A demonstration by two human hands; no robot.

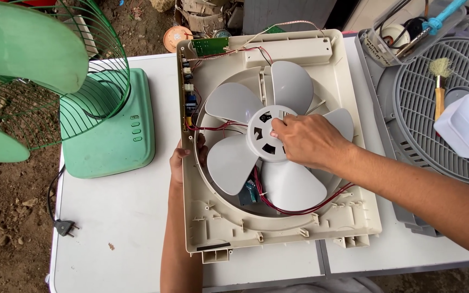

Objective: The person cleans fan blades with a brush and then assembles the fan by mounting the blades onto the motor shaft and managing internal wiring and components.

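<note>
Right hand (306, 140) laid on the round white plastic hub (267, 134) of the pale grey five-bladed fan rotor (278, 135), fingertips pinched at the hub's centre; left hand (183, 160) closed around the left edge of the square cream plastic fan housing (348, 217), thumb curled over the inner rim. Housing flat on the white bench (115, 228), red wires (299, 209) looped inside; green desk fan (109, 135) to the left, grey fan grille (451, 135) to the right.
</note>
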